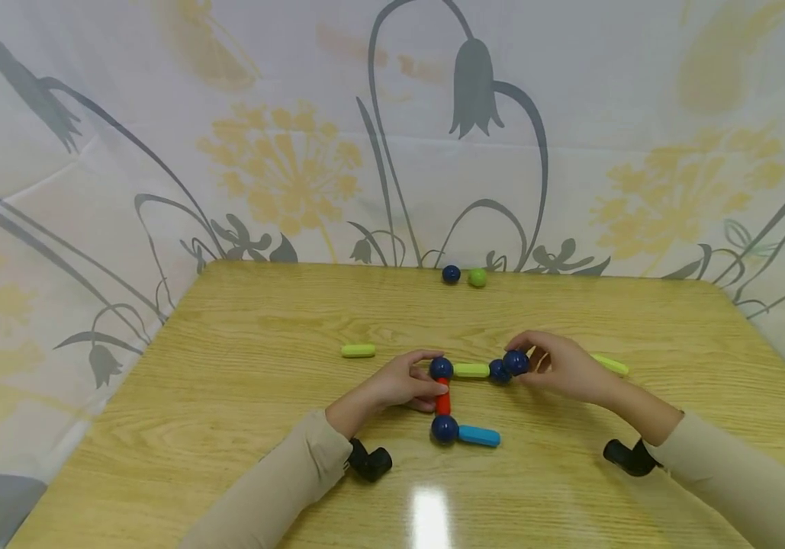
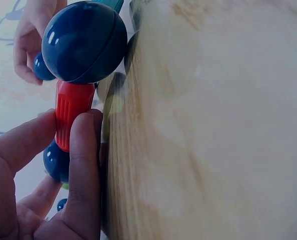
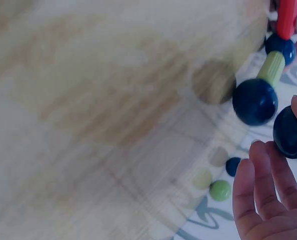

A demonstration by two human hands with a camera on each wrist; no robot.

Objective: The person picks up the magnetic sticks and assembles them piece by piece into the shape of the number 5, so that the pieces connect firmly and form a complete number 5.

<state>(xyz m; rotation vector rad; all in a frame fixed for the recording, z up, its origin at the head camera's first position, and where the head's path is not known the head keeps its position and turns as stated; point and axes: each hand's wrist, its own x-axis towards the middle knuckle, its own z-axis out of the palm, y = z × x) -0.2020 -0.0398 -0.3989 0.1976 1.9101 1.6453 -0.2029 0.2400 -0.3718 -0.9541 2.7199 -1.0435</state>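
Note:
My left hand (image 1: pixel 402 383) grips a red rod (image 2: pixel 74 115) between thumb and fingers, and a finger touches the dark blue ball (image 1: pixel 442 368) at its far end. At the near end sits another dark blue ball (image 1: pixel 444 428), from which a light blue rod (image 1: pixel 479 436) points right. From the far ball a yellow-green rod (image 1: pixel 471 370) runs right to a third dark blue ball (image 1: pixel 500 371). Just beside that one, my right hand (image 1: pixel 560 367) pinches a loose dark blue ball (image 3: pixel 291 132); the right wrist view shows a small gap between the two.
A yellow-green rod (image 1: pixel 358 351) lies left of the joined pieces, and a second yellow-green rod (image 1: pixel 610 364) lies partly behind my right wrist. Near the wooden table's (image 1: pixel 282 305) back edge are a dark blue ball (image 1: pixel 451 274) and a green ball (image 1: pixel 477 277). A patterned cloth (image 1: pixel 419 191) hangs behind.

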